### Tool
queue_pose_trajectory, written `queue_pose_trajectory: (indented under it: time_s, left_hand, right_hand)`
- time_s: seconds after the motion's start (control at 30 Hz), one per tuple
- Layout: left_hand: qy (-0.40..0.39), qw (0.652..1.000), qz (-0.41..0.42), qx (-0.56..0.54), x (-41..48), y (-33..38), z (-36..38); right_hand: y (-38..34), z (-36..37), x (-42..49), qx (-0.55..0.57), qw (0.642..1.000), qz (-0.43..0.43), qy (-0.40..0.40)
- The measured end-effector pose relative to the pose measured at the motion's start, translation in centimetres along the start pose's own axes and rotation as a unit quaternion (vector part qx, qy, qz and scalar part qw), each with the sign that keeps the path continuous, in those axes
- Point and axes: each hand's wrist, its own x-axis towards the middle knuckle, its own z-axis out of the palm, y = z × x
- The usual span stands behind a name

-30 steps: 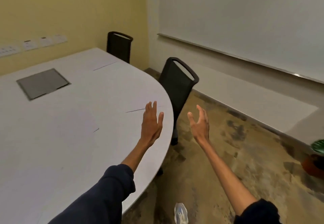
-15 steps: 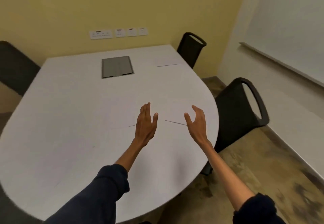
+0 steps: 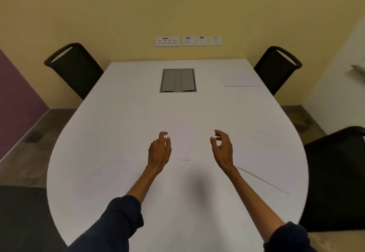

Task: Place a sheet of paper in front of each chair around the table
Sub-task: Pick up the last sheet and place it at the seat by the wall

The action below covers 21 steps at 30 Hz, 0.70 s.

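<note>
Taking the grey rectangular hatch (image 3: 178, 80) set into the white rounded bench (image 3: 110, 153) as my marker: left of it, at the far corner, I see a black mesh-backed chair (image 3: 74, 68). Nearer me than the hatch, my left hand (image 3: 159, 149) hovers with fingers loosely curled, holding nothing; my right hand (image 3: 222, 149) likewise. A white paper sheet (image 3: 242, 79) lies right of the hatch before another black chair (image 3: 276, 68); a second sheet's edge (image 3: 262, 180) shows nearer, by my right forearm.
</note>
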Motion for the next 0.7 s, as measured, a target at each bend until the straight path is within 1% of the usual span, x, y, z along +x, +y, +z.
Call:
queue_pose_trajectory:
  time_s: [0.1, 0.23, 0.33, 0.43, 0.5, 0.6, 0.7]
  left_hand:
    - [-0.001, 0.997, -0.009, 0.081, 3.4, -1.7, -0.8]
    - [-0.017, 0.992, -0.030, 0.123, 6.4, -4.8, 0.6]
    - [-0.039, 0.992, -0.061, 0.102, 7.6, -7.6, 2.6]
    - [-0.064, 0.987, -0.132, 0.059, 8.4, -9.9, 4.4]
    - [-0.079, 0.983, -0.163, 0.042, 8.8, -11.2, 5.6]
    - [-0.104, 0.978, -0.178, 0.030, 9.6, -12.6, 7.2]
    - [-0.148, 0.969, -0.191, 0.054, 10.8, -13.5, 8.5]
  right_hand:
    - [0.0, 2.9, 2.3, 0.006, 1.000, 0.012, 0.003]
    - [1.9, 6.3, 4.3, -0.009, 0.997, 0.078, 0.007]
    - [4.2, 8.2, 5.2, -0.041, 0.991, 0.130, -0.008]
    - [6.3, 10.0, 6.2, -0.067, 0.985, 0.158, -0.034]
    - [7.6, 11.1, 6.8, -0.069, 0.981, 0.172, -0.048]
    - [8.9, 12.8, 7.9, -0.070, 0.978, 0.185, -0.064]
    - [9.8, 14.5, 9.0, -0.088, 0.972, 0.201, -0.085]
